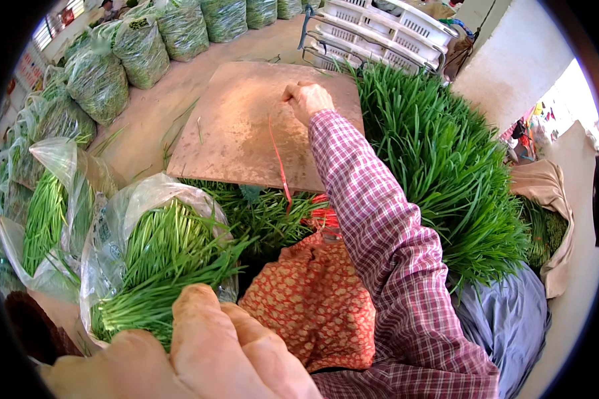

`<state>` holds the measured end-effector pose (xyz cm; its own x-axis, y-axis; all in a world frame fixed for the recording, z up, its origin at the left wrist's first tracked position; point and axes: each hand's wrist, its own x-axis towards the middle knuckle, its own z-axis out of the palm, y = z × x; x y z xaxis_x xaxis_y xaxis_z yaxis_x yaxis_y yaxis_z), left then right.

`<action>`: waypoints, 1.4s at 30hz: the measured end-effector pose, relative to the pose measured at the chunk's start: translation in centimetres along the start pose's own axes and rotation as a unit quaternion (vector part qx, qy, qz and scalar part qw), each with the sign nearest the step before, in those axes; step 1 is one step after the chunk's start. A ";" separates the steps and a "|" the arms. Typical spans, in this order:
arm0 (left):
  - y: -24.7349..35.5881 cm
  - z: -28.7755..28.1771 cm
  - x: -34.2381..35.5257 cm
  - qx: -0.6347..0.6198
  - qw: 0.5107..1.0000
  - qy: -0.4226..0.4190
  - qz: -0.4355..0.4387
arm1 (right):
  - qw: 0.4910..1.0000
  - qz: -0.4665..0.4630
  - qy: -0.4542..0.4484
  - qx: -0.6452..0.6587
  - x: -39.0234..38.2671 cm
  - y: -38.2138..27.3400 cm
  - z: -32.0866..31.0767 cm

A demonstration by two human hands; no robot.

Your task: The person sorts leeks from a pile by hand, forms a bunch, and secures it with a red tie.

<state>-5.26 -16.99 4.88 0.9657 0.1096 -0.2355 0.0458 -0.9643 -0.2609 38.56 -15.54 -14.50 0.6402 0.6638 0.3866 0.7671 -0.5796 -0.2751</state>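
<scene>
My right hand is closed, held over the far part of a brown board; what its fingers hold, if anything, is hidden. A thin red tie strip lies across the board below that hand and hangs over the near edge. More red strips gather beside my plaid sleeve. Large and close, my left hand has bent fingers at the lower edge, and its grip is out of sight. Just beyond it, long green leafy stalks fill an open clear plastic bag.
A tall heap of green leaves stands right of the board. Stuffed clear bags line the left and back. White plastic crates are stacked at the back, near a pale pillar. Grey cloth lies at lower right.
</scene>
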 end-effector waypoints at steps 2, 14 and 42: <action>-0.5 0.9 -0.2 -0.009 1.000 -0.011 -0.011 | 0.999 0.026 -0.004 -0.025 0.9 -0.3 0.9; -1.1 1.4 -1.3 0.000 0.997 -0.039 -0.064 | 0.998 -0.024 -0.047 -0.032 -1.9 -4.3 0.1; 0.3 33.2 -11.1 -0.403 0.862 0.193 -0.239 | 0.901 -0.249 -0.286 0.209 -17.7 -21.5 4.6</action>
<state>-24.44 -10.49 -23.62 0.7934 0.6023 0.0882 0.4744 -0.7025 0.5304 10.91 -12.65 -19.49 0.0367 0.9970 0.0686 0.8376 0.0068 -0.5462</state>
